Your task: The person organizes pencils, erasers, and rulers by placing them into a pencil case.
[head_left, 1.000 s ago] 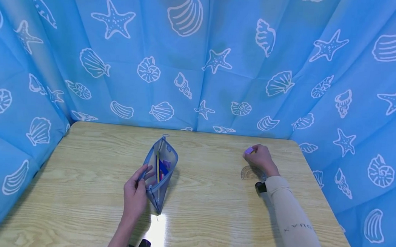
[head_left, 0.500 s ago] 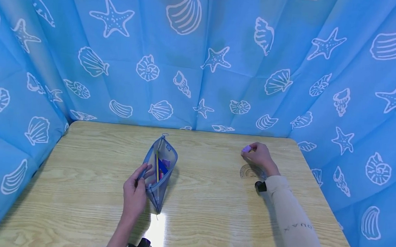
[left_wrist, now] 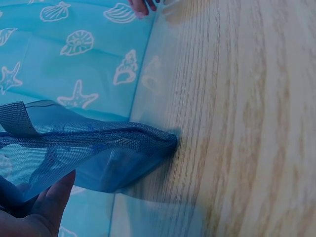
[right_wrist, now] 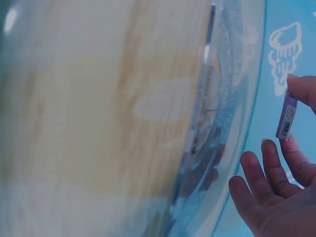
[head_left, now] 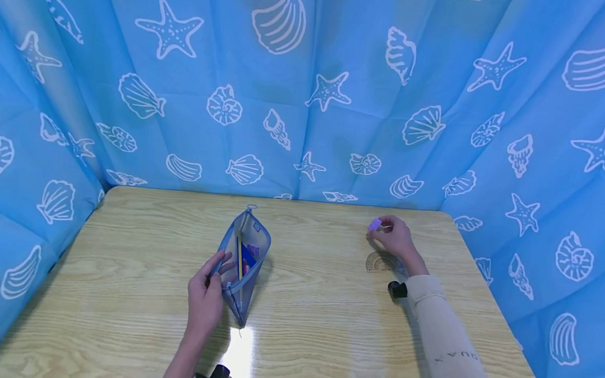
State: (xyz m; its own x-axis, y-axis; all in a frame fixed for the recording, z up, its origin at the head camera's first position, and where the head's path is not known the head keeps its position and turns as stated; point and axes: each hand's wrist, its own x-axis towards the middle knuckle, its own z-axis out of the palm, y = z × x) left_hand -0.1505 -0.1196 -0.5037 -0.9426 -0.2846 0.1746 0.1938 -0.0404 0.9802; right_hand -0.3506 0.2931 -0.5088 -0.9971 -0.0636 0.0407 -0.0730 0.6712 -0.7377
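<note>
My left hand point(head_left: 206, 301) grips the left rim of a blue mesh pencil case point(head_left: 245, 298), which stands with its mouth spread wide. A yellow pencil point(head_left: 240, 254), a blue item point(head_left: 248, 257) and a small purple piece show inside. In the left wrist view the case's zipped end point(left_wrist: 143, 136) touches the tabletop. Over at the right, my right hand point(head_left: 397, 238) pinches a small purple block point(right_wrist: 286, 118) between thumb and finger, its other fingers spread. A barcode label is on the block. Just nearer than this hand lies a clear protractor point(head_left: 377, 263), partly hidden by the wrist.
The wooden table point(head_left: 316, 305) spreads between and around both hands. A blue curtain point(head_left: 308, 97) with white shell drawings hangs along its back and sides. Black wrist cameras point(head_left: 397, 289) sit on the wrists. Bright glare shows at the front edge.
My right hand has shifted slightly left and lifted the purple block a little, turning it so that more of it shows. The left hand and pencil case have stayed in place.
</note>
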